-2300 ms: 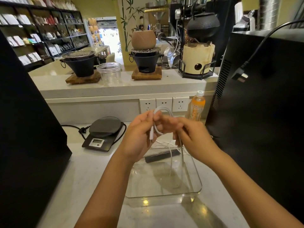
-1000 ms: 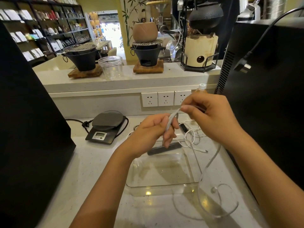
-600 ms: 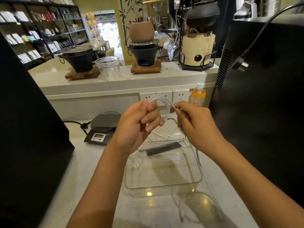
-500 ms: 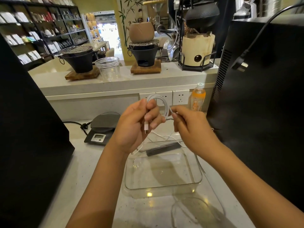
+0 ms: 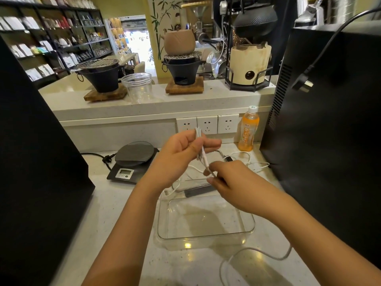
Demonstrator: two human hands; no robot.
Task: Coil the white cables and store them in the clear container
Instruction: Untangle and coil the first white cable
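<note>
1. Both hands are up over the far end of the clear container (image 5: pixel 206 237), which sits on the pale surface (image 5: pixel 115 207) near its front edge, nothing inside that I can make out.
2. The left hand (image 5: pixel 181 155) has its fingers curled round a folded bunch of white cable (image 5: pixel 203 155), loops poking out above the knuckles.
3. The right hand (image 5: pixel 231 180) pinches the same cable lower down between thumb and fingertips, just below the left, the cable running straight between the two hands.
4. The loose tail of that cable loops across the surface in front of the container, close to the front edge, and runs off under the right forearm.
5. More white cables (image 5: pixel 253 164) lie tangled toward the back right of the surface, beside a small dark plug or adapter; partly hidden by the right hand.
6. A flat dark bar (image 5: pixel 198 191) lies right at the container's far wall, under the hands; whether it touches the wall I can't tell.
7. To the left, a black kitchen scale (image 5: pixel 132 162) with its black cord trailing toward the left edge.
8. An orange drink bottle (image 5: pixel 248 130) stands at the back right, against the wall of sockets (image 5: pixel 207 124).
9. Big black boxes crowd both sides of the surface, left (image 5: pixel 35 162) and right (image 5: pixel 329 120).
10. On the ledge behind: black stoves, a clear plastic tub (image 5: pixel 137 86), a brown pot.
</note>
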